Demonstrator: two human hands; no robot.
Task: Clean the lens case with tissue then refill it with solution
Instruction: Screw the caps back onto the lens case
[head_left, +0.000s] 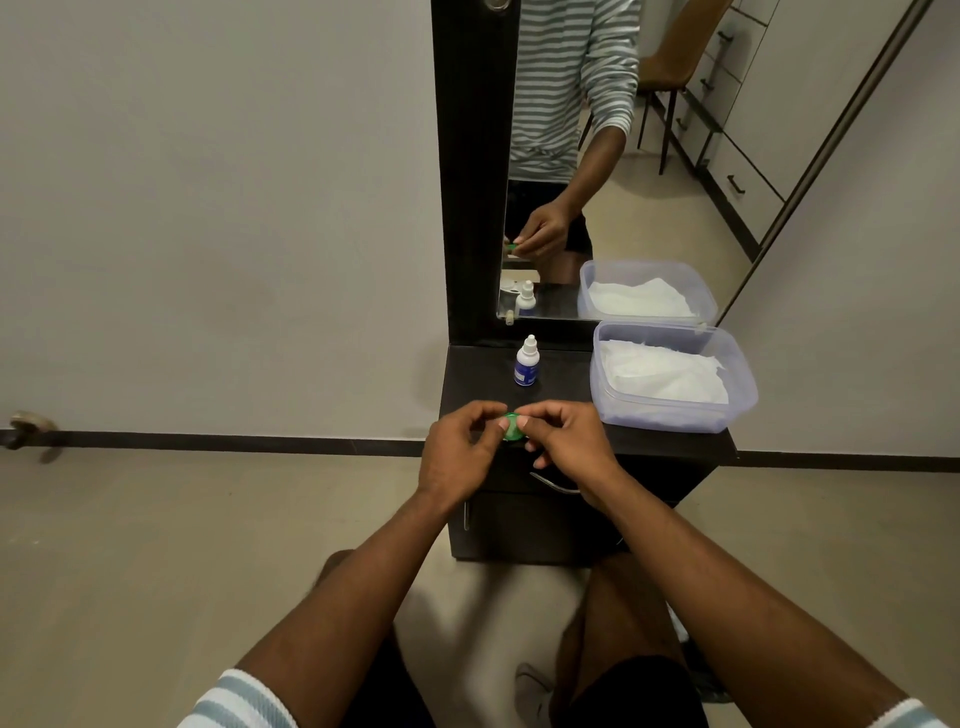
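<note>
Lens case (512, 427) is getting pinched between both hands just above the front of the dark counter (566, 379). Left hand (460, 449) and right hand (563, 441) are each gripping it with fingertips, probably twisting a cap off. All I'm seeing is a small round green bit; the rest is hidden. Solution bottle (526, 362) and tissue tub (670, 376) are waiting close behind, within easy reach.

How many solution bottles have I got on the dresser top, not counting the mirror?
1: the solution bottle stands upright at the back of the dresser top, left of the tissue container. Hands may hide something smaller.
</note>
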